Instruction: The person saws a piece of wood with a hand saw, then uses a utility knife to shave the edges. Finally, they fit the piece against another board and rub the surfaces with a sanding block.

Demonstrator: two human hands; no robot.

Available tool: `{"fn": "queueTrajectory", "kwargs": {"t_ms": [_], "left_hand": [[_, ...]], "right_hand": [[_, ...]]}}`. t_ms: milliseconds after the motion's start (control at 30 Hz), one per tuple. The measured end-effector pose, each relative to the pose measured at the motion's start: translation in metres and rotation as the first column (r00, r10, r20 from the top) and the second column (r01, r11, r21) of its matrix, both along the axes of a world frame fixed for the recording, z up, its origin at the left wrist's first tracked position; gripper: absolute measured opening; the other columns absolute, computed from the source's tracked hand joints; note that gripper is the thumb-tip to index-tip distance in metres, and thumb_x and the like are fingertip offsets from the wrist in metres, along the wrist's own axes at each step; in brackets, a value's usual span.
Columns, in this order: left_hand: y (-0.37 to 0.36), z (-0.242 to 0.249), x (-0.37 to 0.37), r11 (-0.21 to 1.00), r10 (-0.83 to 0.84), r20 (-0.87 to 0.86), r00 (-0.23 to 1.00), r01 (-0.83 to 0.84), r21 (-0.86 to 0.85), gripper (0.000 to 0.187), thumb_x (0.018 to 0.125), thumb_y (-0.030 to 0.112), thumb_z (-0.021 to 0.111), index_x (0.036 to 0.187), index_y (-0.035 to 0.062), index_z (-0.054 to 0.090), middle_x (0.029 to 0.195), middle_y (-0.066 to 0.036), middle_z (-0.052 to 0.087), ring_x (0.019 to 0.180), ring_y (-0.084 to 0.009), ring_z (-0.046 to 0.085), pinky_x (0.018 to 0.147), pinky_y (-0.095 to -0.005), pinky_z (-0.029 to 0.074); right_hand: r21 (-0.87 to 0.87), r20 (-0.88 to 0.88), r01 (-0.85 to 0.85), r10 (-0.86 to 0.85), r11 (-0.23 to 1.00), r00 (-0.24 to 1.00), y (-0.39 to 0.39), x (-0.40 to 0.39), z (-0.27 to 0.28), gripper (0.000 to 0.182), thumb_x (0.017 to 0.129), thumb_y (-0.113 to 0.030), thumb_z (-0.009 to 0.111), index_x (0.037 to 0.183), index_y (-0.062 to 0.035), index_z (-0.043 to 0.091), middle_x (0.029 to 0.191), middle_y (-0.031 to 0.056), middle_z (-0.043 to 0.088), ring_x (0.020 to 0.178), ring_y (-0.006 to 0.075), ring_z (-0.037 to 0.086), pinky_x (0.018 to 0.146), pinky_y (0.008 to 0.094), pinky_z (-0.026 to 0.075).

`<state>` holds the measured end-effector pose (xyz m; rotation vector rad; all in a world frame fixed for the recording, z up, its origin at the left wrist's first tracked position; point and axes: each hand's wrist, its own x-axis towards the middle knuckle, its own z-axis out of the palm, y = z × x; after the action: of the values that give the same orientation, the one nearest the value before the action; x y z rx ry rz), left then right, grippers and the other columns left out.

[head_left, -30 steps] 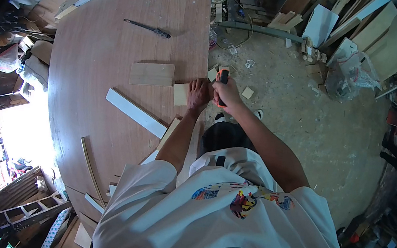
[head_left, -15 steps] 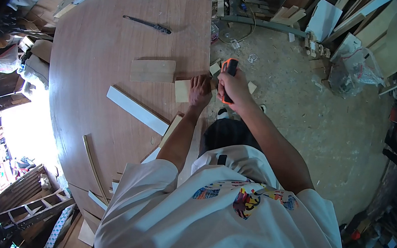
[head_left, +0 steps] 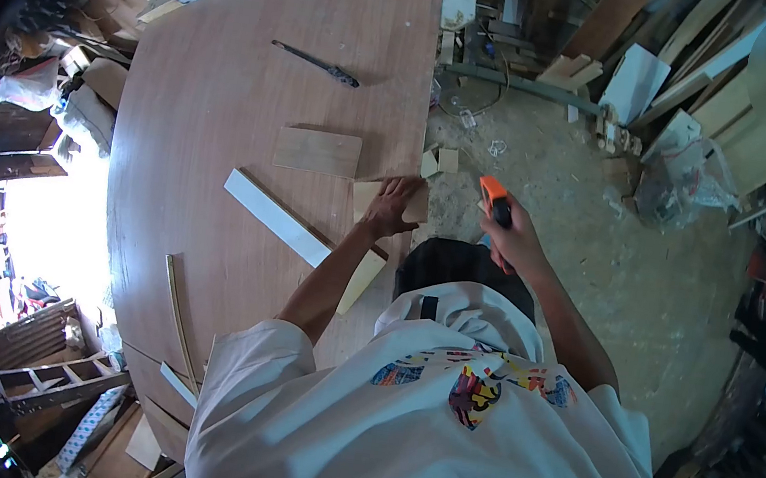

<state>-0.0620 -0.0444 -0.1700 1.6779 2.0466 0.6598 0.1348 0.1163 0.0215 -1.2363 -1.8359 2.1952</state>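
Observation:
My left hand (head_left: 394,204) lies flat on a small pale plywood piece (head_left: 367,198) at the right edge of the big brown table (head_left: 227,102). My right hand (head_left: 514,239) is off the table's edge, over the floor, closed around an orange and black hand tool (head_left: 494,198) that points up and away. A second plywood rectangle (head_left: 317,151) lies just beyond the small piece. A white strip (head_left: 275,217) lies diagonally to the left of my left forearm.
A dark slim tool (head_left: 315,63) lies farther up the table. A thin wooden strip (head_left: 179,320) curves near the table's near edge. Small offcuts (head_left: 440,161) lie on the dusty floor. Stacked boards (head_left: 621,48) and a plastic bag (head_left: 691,178) crowd the far right.
My right hand has swung the orange tool away from the plywood piece to the right, out over the floor. My left hand stays on the piece. The view has shifted slightly.

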Motion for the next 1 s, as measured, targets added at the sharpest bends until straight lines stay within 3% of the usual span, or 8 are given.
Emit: {"fn": "queueTrajectory", "kwargs": {"t_ms": [33, 100, 233, 300, 467, 567, 833, 1000], "left_hand": [[0.002, 0.008, -0.002, 1.000, 0.012, -0.006, 1.000, -0.012, 0.012, 0.099, 0.054, 0.034, 0.085, 0.137, 0.0040, 0.040, 0.135, -0.016, 0.043, 0.131, -0.0322, 0.036, 0.111, -0.0446, 0.025], [0.003, 0.028, -0.002, 0.988, 0.130, 0.161, 0.978, -0.143, 0.066, 0.087, 0.060, 0.028, 0.084, 0.134, 0.0056, 0.044, 0.131, -0.015, 0.046, 0.125, -0.0308, 0.043, 0.108, -0.0423, 0.032], [0.002, 0.084, -0.003, 0.855, 0.404, 0.427, 0.809, -0.500, 0.138, 0.075, 0.065, 0.021, 0.081, 0.130, 0.0022, 0.048, 0.125, -0.016, 0.052, 0.116, -0.0285, 0.051, 0.100, -0.0399, 0.041], [-0.013, 0.093, -0.006, 0.732, 0.107, 0.967, 0.232, -0.676, 0.082, 0.064, 0.072, 0.019, 0.075, 0.128, -0.0001, 0.049, 0.120, -0.016, 0.056, 0.109, -0.0251, 0.057, 0.091, -0.0362, 0.047], [-0.042, 0.149, 0.009, 0.642, -0.034, 0.962, -0.272, -0.744, -0.187, 0.076, 0.085, 0.061, 0.041, 0.131, 0.0010, 0.047, 0.111, -0.018, 0.061, 0.096, -0.0273, 0.063, 0.084, -0.0395, 0.051], [-0.037, 0.164, 0.008, 0.604, -0.237, 0.901, -0.363, -0.782, -0.156, 0.083, 0.081, 0.066, 0.040, 0.131, 0.0007, 0.047, 0.116, -0.018, 0.059, 0.093, -0.0259, 0.062, 0.080, -0.0399, 0.052], [-0.026, 0.198, 0.024, 0.374, -0.642, 0.750, -0.159, -0.919, 0.125, 0.084, 0.080, 0.063, 0.045, 0.139, 0.0037, 0.036, 0.119, -0.022, 0.055, 0.099, -0.0294, 0.060, 0.080, -0.0456, 0.050], [-0.032, 0.184, 0.034, 0.251, -0.486, 0.869, -0.094, -0.967, 0.036, 0.088, 0.078, 0.068, 0.044, 0.140, 0.0055, 0.035, 0.125, -0.020, 0.051, 0.106, -0.0286, 0.056, 0.085, -0.0474, 0.050]], "right_hand": [[0.012, -0.006, -0.012, 0.012, 1.000, 1.000, -0.001, 0.008, 0.005, 0.018, 0.082, -0.007, 0.057, 0.097, -0.0059, 0.047, 0.057, 0.0031, 0.048, 0.039, 0.0149, 0.048, 0.037, 0.0294, 0.038], [0.525, -0.112, -0.115, 0.202, 0.843, 0.973, -0.004, 0.023, 0.013, 0.027, 0.079, -0.008, 0.060, 0.104, -0.0025, 0.049, 0.063, 0.0072, 0.054, 0.048, 0.0198, 0.056, 0.047, 0.0321, 0.042], [0.579, 0.020, -0.228, 0.266, 0.783, 0.964, -0.007, 0.025, 0.055, 0.031, 0.077, -0.007, 0.060, 0.105, -0.0007, 0.051, 0.069, 0.0119, 0.058, 0.058, 0.0278, 0.061, 0.055, 0.0340, 0.045], [0.639, -0.043, -0.242, 0.348, 0.730, 0.936, -0.003, 0.019, 0.051, 0.033, 0.075, -0.006, 0.061, 0.107, -0.0022, 0.051, 0.073, 0.0175, 0.060, 0.064, 0.0345, 0.064, 0.058, 0.0379, 0.048], [0.768, 0.086, -0.389, 0.521, 0.508, 0.849, 0.012, -0.025, 0.016, 0.040, 0.075, -0.011, 0.065, 0.110, -0.0021, 0.050, 0.079, 0.0216, 0.063, 0.074, 0.0390, 0.064, 0.064, 0.0437, 0.051], [0.801, 0.219, -0.493, 0.601, 0.340, 0.769, 0.023, -0.057, -0.007, 0.048, 0.076, -0.018, 0.066, 0.119, -0.0033, 0.049, 0.082, 0.0233, 0.064, 0.077, 0.0396, 0.065, 0.066, 0.0480, 0.052], [0.790, 0.331, -0.607, 0.772, 0.089, 0.543, 0.044, -0.143, -0.058, 0.051, 0.077, -0.018, 0.065, 0.122, -0.0022, 0.047, 0.084, 0.0248, 0.064, 0.079, 0.0406, 0.064, 0.069, 0.0494, 0.052], [0.725, 0.492, -0.676, 0.786, -0.133, 0.374, 0.052, -0.188, -0.107, 0.061, 0.075, -0.019, 0.069, 0.125, -0.0025, 0.038, 0.086, 0.0237, 0.064, 0.079, 0.0416, 0.064, 0.071, 0.0507, 0.052]]}}
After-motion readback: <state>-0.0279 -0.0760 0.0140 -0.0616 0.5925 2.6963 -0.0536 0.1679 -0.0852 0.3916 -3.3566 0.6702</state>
